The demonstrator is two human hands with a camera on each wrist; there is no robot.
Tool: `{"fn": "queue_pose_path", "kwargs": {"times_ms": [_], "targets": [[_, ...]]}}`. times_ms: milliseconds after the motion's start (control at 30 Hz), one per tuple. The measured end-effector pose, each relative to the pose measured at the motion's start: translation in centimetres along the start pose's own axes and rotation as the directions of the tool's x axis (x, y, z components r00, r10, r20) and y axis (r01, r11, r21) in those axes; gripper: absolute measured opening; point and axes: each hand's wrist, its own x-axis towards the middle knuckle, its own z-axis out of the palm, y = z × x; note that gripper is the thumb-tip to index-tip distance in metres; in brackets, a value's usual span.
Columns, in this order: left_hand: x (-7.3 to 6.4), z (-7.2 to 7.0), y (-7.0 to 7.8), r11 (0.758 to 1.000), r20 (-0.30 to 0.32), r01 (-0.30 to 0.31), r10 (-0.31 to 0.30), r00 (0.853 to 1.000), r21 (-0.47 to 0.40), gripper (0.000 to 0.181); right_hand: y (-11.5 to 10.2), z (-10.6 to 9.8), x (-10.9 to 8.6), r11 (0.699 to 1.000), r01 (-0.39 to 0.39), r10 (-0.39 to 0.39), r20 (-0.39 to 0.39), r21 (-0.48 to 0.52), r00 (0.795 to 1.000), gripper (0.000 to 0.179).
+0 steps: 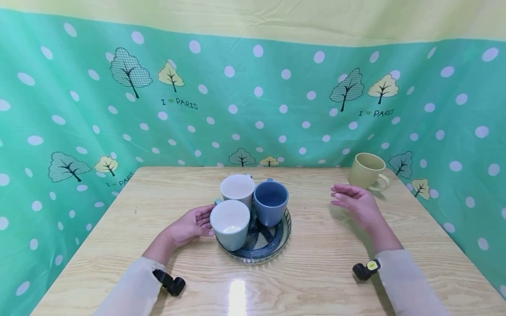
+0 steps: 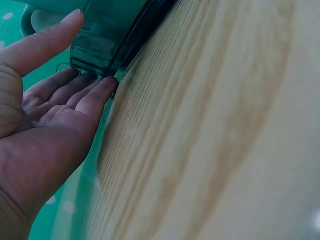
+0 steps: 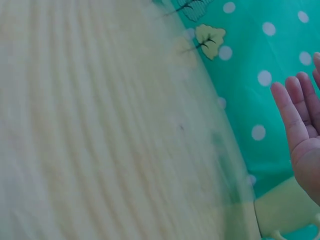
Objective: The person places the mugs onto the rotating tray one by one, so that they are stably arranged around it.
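Three cups stand close together on a round dish point(image 1: 272, 252) with a dark blue pattern and a clear rim. They are a white-lined cup point(image 1: 236, 186) at the back, a dark blue cup point(image 1: 271, 204) on the right and a pale blue-grey cup point(image 1: 230, 226) in front. My left hand point(image 1: 193, 226) is at the left side of the dish, its fingertips at the dish's lower edge in the left wrist view and its thumb apart. My right hand point(image 1: 357, 204) hovers above the table, fingers extended and holding nothing, in front of a yellow-green mug point(image 1: 365, 171).
The light wooden table point(image 1: 316, 272) has a green polka-dot curtain point(image 1: 276, 105) behind it and at both sides. The yellow-green mug stands near the back right corner, its handle turned right. A bright reflection lies on the front of the tabletop.
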Motion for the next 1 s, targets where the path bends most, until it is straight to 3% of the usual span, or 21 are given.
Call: {"fn": "queue_pose_path", "kwargs": {"times_ms": [167,367,500,800,1000], "targets": [[-0.1,0.3,0.1,1.000,-0.031,0.014,-0.013,0.999,0.023,0.094,-0.8,-1.4,-0.2,0.998,0.006,-0.003,-0.052,0.057,0.999,0.027],[-0.8,0.9,0.1,0.996,-0.146,0.048,-0.037,0.989,0.075,0.087,-1.6,-3.3,-0.6,0.987,0.055,-0.038,-0.111,0.154,0.993,0.028],[-1.2,1.5,0.1,0.994,-0.186,0.055,-0.037,0.982,0.094,0.085,-2.2,-4.9,-0.8,0.977,0.099,-0.066,-0.169,0.191,0.983,0.028],[-2.0,2.2,0.0,0.989,-0.213,0.046,-0.016,0.977,0.138,0.085,-4.1,-7.8,-0.8,0.979,0.147,-0.103,-0.275,0.144,0.956,0.027],[-2.3,2.4,0.0,0.984,-0.207,0.028,0.009,0.978,0.174,0.084,-5.0,-9.3,-0.8,0.993,0.114,-0.105,-0.296,0.013,0.949,0.026]]}}
